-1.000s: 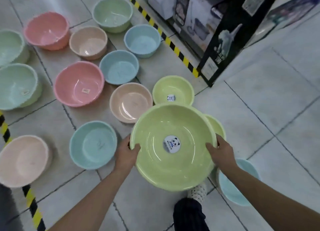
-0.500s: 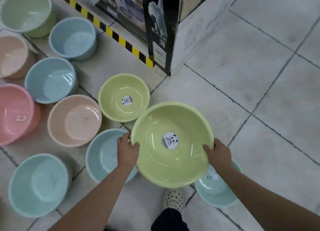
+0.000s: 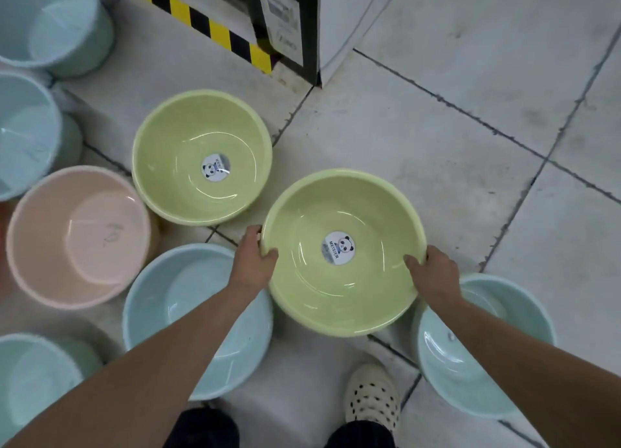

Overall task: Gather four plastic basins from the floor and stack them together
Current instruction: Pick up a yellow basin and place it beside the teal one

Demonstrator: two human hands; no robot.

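As left hand (image 3: 252,262) and right hand (image 3: 437,276) clasp its rim, green basin (image 3: 336,289) between

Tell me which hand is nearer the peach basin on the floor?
Left. The left hand grips the held green basin on the side toward the peach basin; the right hand grips its far side.

Panda stickers reading "MEISIER" in two green basins

The near green basin (image 3: 342,299), right of centre, has a round white sticker (image 3: 339,247) on its bottom with a panda drawing and the word "MEISIER" in dark capitals along one edge. The far green basin (image 3: 174,185), to its left, has a matching panda sticker (image 3: 216,167), its word partly lost in glare. Faint scrawled marks (image 3: 112,234) in the pink basin (image 3: 50,246) at the left and the labels (image 3: 284,14) on the far carton (image 3: 339,17) are too blurred to read.
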